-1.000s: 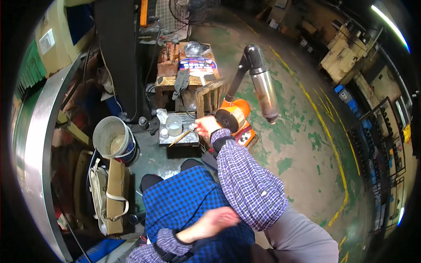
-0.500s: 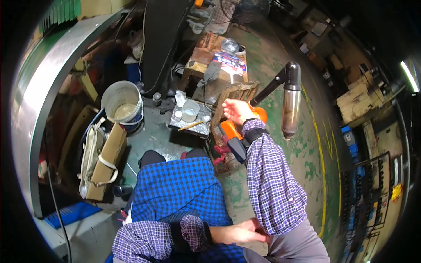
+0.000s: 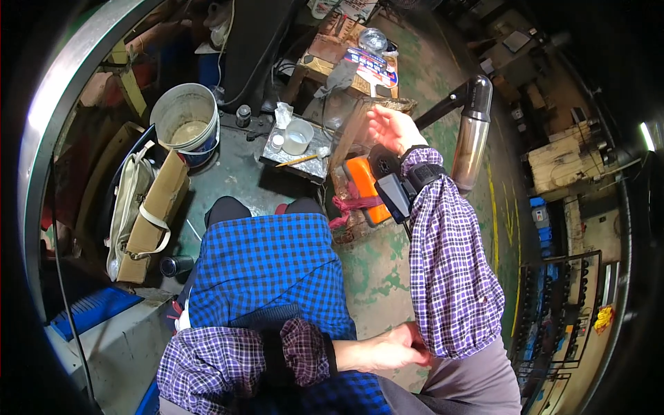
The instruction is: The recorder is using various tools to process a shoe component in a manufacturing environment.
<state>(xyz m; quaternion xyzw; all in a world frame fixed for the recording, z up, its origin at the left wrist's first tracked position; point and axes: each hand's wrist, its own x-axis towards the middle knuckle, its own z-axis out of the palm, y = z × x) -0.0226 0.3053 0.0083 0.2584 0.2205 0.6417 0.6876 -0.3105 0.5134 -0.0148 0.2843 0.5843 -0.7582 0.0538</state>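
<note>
My right arm, in a purple checked sleeve cover (image 3: 456, 277), reaches forward with a black strap (image 3: 427, 176) at the wrist. An orange and black device (image 3: 367, 189) sits beside that wrist. Beyond it my right hand (image 3: 394, 130) is open, palm turned sideways, fingers loosely curved, nothing in them. Low in front of my body, my left hand (image 3: 387, 349) pinches the lower edge of the right sleeve cover near the elbow. Its fingertips are partly hidden by the cloth. A blue checked apron (image 3: 270, 263) covers my lap.
A small stand (image 3: 277, 158) holds a plastic cup (image 3: 297, 136) and a brush (image 3: 301, 160). To the left are a bucket (image 3: 185, 117) and a cardboard piece (image 3: 158, 214). A clear cylinder on a black arm (image 3: 472, 142) hangs right of my hand. A wooden table (image 3: 325, 52) stands ahead.
My right hand and forearm have shifted right and slightly up in view, with the orange device more fully visible. My left hand has moved slightly up and stays at the sleeve edge.
</note>
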